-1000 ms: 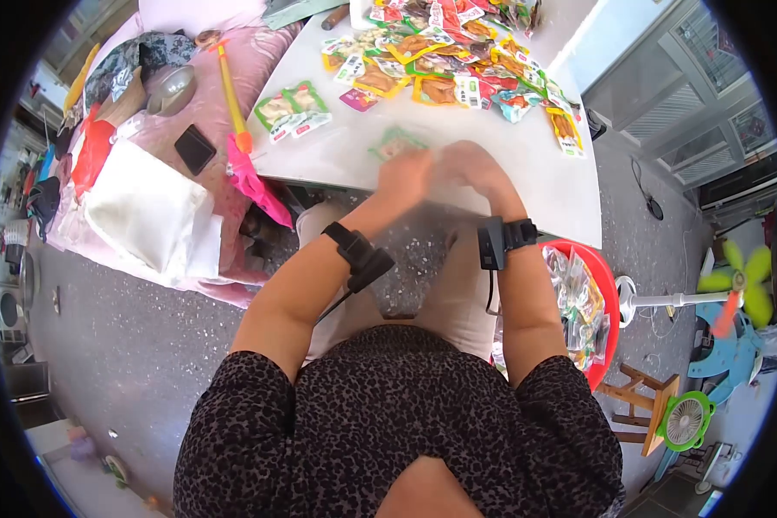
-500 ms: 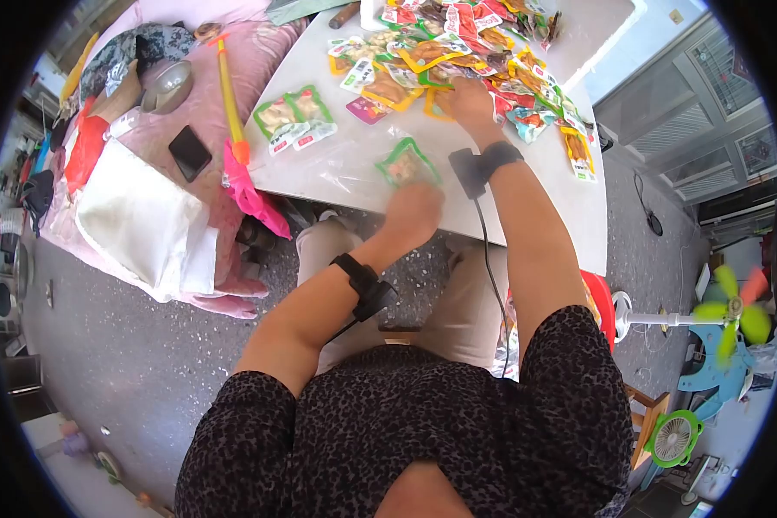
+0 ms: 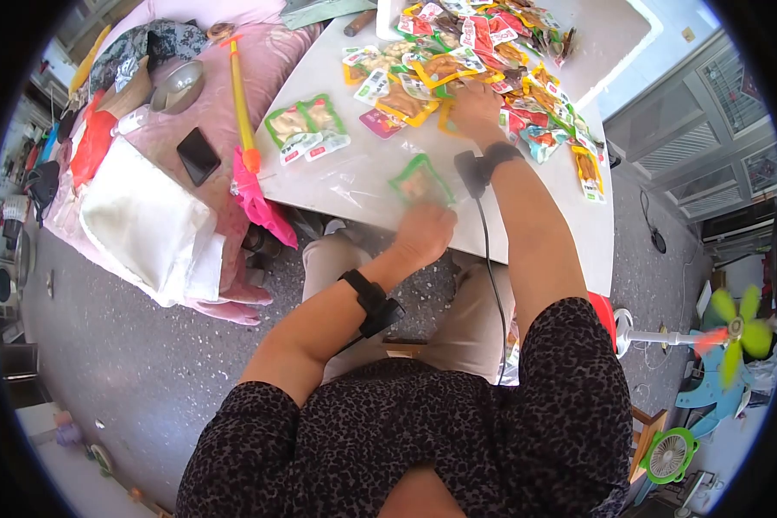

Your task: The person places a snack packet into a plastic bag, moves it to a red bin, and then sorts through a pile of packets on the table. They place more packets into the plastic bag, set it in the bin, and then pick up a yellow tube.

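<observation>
My left hand [image 3: 426, 233] is closed at the table's front edge, pinching the near end of a green-edged clear food packet [image 3: 420, 180]. That packet is slightly blurred. Farther forward, my right hand [image 3: 477, 110] reaches into the near side of a pile of snack packets [image 3: 501, 47]. Its fingers are blurred and partly hidden, so their grip does not show clearly. A yellow-edged packet [image 3: 448, 118] is right beside it. To the left, two green-edged packets [image 3: 306, 127] lie side by side on the white table [image 3: 337, 186], and a purple packet [image 3: 382, 123] rests by the pile.
A white foam box [image 3: 626, 47] stands behind the pile. One yellow packet [image 3: 588, 173] lies near the table's right edge. On the pink-covered surface at left are a phone [image 3: 198, 156], a metal bowl [image 3: 177, 87] and a yellow tube [image 3: 241, 104]. A black cable [image 3: 490, 276] hangs from my right wrist.
The view has shifted slightly. My left hand still holds the green-edged packet low over the table edge. The green-edged packet seen by my right fingertips earlier no longer shows there.
</observation>
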The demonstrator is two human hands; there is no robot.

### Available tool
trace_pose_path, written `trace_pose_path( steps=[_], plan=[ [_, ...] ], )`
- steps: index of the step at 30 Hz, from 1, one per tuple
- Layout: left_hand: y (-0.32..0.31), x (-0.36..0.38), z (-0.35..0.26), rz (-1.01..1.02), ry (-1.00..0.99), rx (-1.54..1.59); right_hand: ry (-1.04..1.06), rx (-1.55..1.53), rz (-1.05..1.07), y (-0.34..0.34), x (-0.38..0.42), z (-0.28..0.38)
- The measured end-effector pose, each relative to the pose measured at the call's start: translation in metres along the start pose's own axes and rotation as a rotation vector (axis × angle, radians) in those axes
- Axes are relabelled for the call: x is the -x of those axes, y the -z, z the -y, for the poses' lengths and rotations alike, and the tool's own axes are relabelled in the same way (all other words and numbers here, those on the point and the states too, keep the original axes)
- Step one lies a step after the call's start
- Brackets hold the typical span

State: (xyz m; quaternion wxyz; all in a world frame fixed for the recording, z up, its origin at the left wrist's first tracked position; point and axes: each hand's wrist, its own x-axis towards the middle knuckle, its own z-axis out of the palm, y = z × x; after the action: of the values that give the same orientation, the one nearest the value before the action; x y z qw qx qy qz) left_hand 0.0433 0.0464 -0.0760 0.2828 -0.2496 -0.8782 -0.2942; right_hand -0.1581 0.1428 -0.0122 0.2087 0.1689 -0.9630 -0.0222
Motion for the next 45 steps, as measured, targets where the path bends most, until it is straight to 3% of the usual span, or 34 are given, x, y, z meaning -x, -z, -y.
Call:
trace_pose_path(
  steps=[3,6,9,12,13,16,19,26,29,32,35,36,38,41,44,45],
  plan=[
    [0.001,0.001,-0.003,0.022,0.033,-0.031,0.023,-0.150,-0.200,0.002,0.014,-0.007],
    [0.008,-0.006,-0.009,0.265,0.136,-0.098,-0.108,-0.415,-0.038,0.001,0.027,-0.023],
    [0.013,-0.010,-0.013,0.364,0.139,-0.201,-0.140,-0.680,-0.376,0.021,0.059,-0.027],
    [0.009,-0.009,-0.009,0.405,0.112,-0.249,-0.211,-0.978,-0.360,0.029,0.081,-0.040],
    [0.006,-0.008,-0.007,0.392,0.104,-0.246,-0.296,-0.995,-0.282,0.038,0.091,-0.041],
    [0.001,-0.004,-0.004,0.314,0.100,-0.206,-0.582,-1.515,0.001,0.051,0.115,-0.050],
    [0.000,-0.005,-0.005,0.173,0.130,-0.097,-0.629,-1.576,0.075,0.059,0.136,-0.060],
    [0.012,-0.011,-0.014,0.117,0.293,0.150,-0.468,-1.301,0.119,0.073,0.175,-0.059],
    [0.013,-0.011,-0.018,0.125,0.339,0.131,-0.341,-0.919,-0.152,0.082,0.184,-0.052],
    [0.012,-0.011,-0.019,0.118,0.340,0.084,0.046,-0.423,-0.478,0.089,0.183,-0.048],
    [0.008,-0.010,-0.020,0.128,0.344,0.048,0.110,-0.291,-0.230,0.061,0.202,-0.036],
    [0.008,-0.011,-0.019,0.131,0.347,0.035,0.224,-0.290,-0.212,0.058,0.211,-0.029],
    [0.007,-0.008,-0.017,0.100,0.295,0.020,0.297,-0.506,-0.215,0.054,0.221,-0.026],
    [0.003,-0.004,-0.015,0.096,0.254,-0.030,-0.121,-0.578,-0.291,0.063,0.220,-0.041],
    [0.002,-0.005,-0.018,0.110,0.255,-0.042,-0.390,-0.245,0.004,0.073,0.212,-0.060],
    [0.003,-0.006,-0.019,0.112,0.261,-0.041,-0.473,-0.234,0.240,0.075,0.208,-0.065]
  ],
)
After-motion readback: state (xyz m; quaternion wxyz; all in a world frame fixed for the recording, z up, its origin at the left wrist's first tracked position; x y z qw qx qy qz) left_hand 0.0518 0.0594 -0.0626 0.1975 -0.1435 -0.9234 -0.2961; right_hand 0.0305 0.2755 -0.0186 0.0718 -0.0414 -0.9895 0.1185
